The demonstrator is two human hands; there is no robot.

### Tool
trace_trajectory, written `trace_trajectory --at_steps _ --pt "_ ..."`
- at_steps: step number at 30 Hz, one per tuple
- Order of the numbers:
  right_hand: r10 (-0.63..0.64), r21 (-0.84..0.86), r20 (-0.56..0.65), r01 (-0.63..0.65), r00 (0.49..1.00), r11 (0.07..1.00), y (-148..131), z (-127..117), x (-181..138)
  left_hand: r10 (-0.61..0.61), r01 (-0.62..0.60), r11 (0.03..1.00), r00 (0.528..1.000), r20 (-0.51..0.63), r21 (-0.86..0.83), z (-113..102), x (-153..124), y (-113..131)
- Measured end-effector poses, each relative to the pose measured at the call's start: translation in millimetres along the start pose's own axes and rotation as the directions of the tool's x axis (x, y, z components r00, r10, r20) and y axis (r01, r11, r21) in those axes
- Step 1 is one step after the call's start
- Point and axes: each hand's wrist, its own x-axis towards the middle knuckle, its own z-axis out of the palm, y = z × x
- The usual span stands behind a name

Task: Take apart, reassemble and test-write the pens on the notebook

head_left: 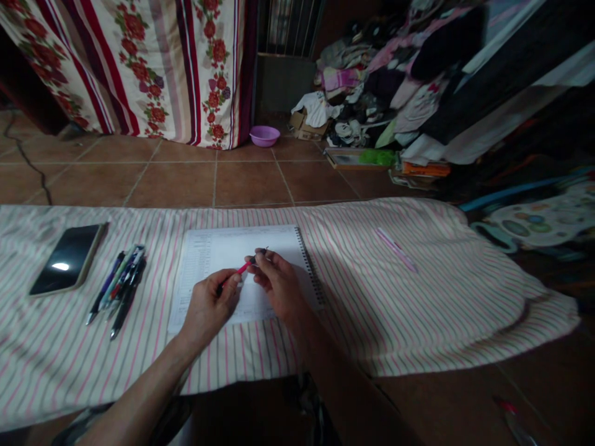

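Note:
My left hand [211,303] is closed around the lower end of a red pen [240,269], held over a spiral notebook [218,254] that lies open on a striped cloth [418,297]. My right hand [274,279] pinches the pen's upper end, where a small dark tip or cap shows between the fingertips. Both hands meet above the middle of the page. The page carries faint printed lines.
A black phone [69,257] lies at the cloth's left, with several pens [118,288] beside it. A pink pen [395,249] rests to the right. Beyond are tiled floor, a purple bowl [264,135], a floral curtain [139,62] and a heap of clothes [385,80].

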Motion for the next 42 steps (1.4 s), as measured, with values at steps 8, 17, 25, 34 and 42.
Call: trace_trajectory --at_steps 8,17,25,34,42 --pt "-0.009 -0.081 -0.043 0.006 0.999 0.997 -2.4 -2.0 0.2 0.007 -0.009 0.996 1.000 0.021 0.083 0.2 -2.0 1.4" --pt "0.015 -0.027 -0.008 -0.015 1.000 1.000 -2.0 0.1 -1.4 0.024 -0.027 0.991 0.999 0.029 0.132 -1.5 -1.6 -0.5" --pt "-0.020 -0.098 0.009 0.021 1.000 0.995 -0.2 -4.7 1.8 0.032 -0.039 0.988 0.998 0.054 0.147 -1.3 -3.1 -0.6" --pt "0.021 -0.041 -0.009 -0.022 1.000 0.999 -0.7 -0.6 -0.1 0.028 -0.034 0.993 0.998 0.054 0.111 -4.3 -3.1 -2.2" --pt "0.056 -0.032 -0.016 -0.057 0.998 0.998 -4.5 -2.6 0.5 -0.018 0.017 1.000 0.998 0.056 0.023 -2.9 -2.5 -9.7"
